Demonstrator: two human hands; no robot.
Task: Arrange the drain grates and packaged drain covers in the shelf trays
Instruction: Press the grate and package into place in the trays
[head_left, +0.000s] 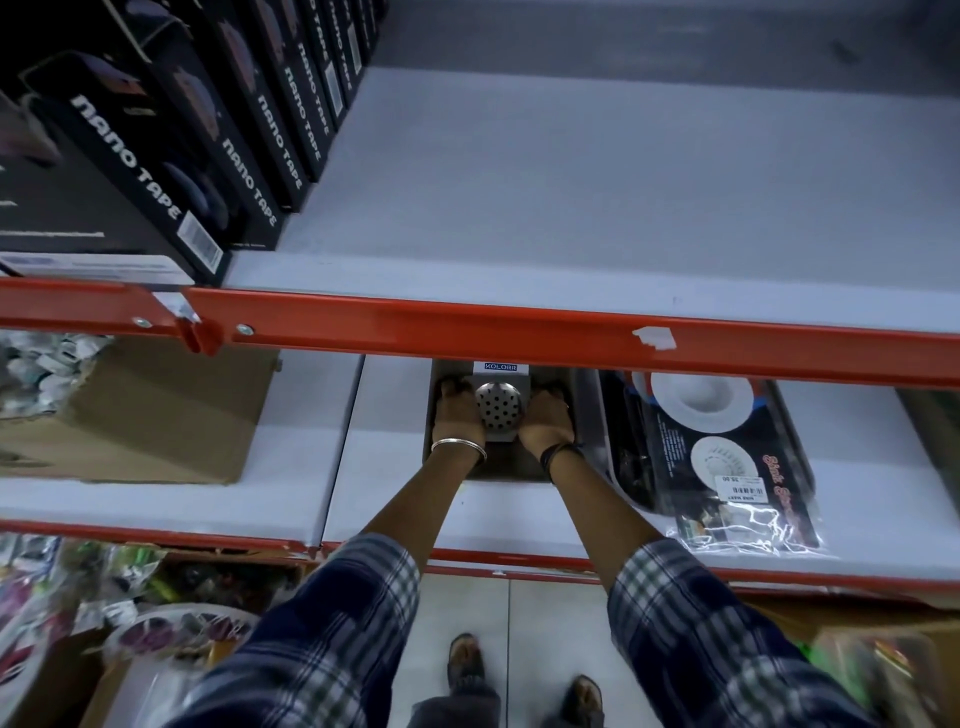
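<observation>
At the bottom of the frame are two feet in sandals (470, 662) on a pale tile floor. Two arms in blue checked sleeves (332, 623) reach up from there, past the red front edge of the lower shelf (519, 564).

In the middle of the frame, both hands sit on a packaged drain cover (500, 410) with a shiny round dome full of little holes. It lies in a dark tray (511, 470) on the lower shelf. The left hand (457, 418) has a silver bangle on its wrist and lies flat on the left side of the pack. The right hand (545, 421) has a dark band on its wrist and is curled around the right side of the pack.

Just right of the tray lies a clear bag with white sink strainers (722, 457). At the left of the frame sits a brown cardboard box (156, 410).

A thick orange shelf beam (519, 325) crosses the frame above the hands and hides the top of the pack and the back of the tray. A small blue label peeks out under it.

Farther up, at the upper left, black boxes marked "nano tape" (171, 156) stand in a row on the grey upper shelf (623, 182).
</observation>
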